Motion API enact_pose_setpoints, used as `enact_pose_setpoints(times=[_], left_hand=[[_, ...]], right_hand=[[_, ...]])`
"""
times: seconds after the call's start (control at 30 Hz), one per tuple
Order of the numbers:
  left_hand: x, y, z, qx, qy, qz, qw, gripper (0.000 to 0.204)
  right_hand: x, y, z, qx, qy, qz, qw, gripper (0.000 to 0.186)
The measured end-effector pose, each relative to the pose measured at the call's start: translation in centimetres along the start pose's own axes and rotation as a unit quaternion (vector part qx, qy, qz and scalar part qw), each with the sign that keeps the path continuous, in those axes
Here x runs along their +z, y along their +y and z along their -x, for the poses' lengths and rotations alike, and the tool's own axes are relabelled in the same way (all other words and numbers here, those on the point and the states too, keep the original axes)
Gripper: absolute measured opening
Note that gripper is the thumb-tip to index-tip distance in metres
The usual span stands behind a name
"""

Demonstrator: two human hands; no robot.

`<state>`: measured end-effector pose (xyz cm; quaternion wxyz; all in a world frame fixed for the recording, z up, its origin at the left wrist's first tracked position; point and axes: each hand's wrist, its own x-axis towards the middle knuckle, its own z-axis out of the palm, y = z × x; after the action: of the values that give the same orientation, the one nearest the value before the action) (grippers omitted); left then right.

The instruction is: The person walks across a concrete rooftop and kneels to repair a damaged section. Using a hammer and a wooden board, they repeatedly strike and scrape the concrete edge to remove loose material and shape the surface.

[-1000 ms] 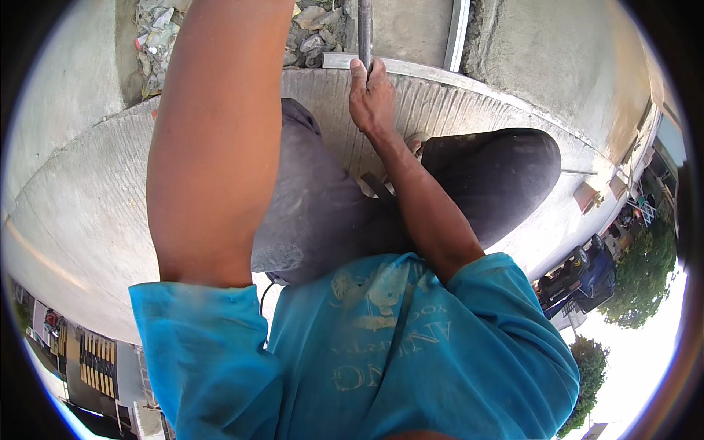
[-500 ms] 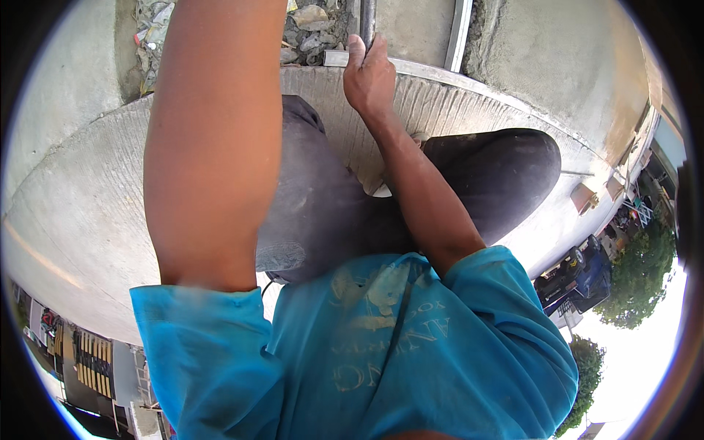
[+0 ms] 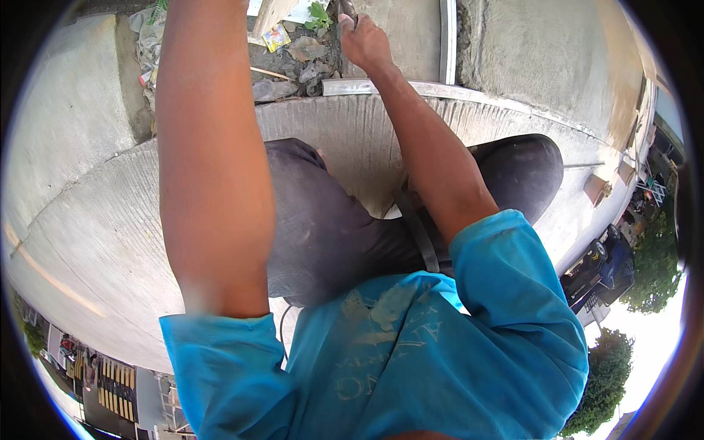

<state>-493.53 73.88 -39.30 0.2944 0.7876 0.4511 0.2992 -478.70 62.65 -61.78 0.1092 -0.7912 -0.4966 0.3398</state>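
My right hand is closed around a dark bar-like piece at the top edge. Only a short length of that bar shows, so its kind cannot be told. Just below the hand lies the end of a pale metal strip, which runs along the ribbed concrete edge to the right. A second metal strip extends away to the right of the hand. My left forearm stretches up past the top of the picture, and the left hand is outside it.
Between my arms lies rubble with a small plant, a colourful packet and a thin stick. Smooth concrete spreads to the right. My bent knees rest over the ribbed concrete. A dark vehicle stands far right.
My right hand has moved farther away from my body, off the metal strip's end, still gripping the bar. The view has shifted; the plant and packet now show.
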Motion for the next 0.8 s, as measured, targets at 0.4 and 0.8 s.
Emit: enact_pose_setpoints(times=[0.4, 0.8], left_hand=[[0.4, -0.7, -0.1, 0.016, 0.033, -0.01, 0.999, 0.039], [1.5, -0.3, -0.7, -0.017, 0.026, -0.019, 0.999, 0.034]], right_hand=[[-1.1, 1.8, 6.1, 0.054, -0.196, -0.021, 0.979, 0.056], [1.7, 3.1, 3.8, 0.093, -0.08, -0.043, 0.991, 0.046]])
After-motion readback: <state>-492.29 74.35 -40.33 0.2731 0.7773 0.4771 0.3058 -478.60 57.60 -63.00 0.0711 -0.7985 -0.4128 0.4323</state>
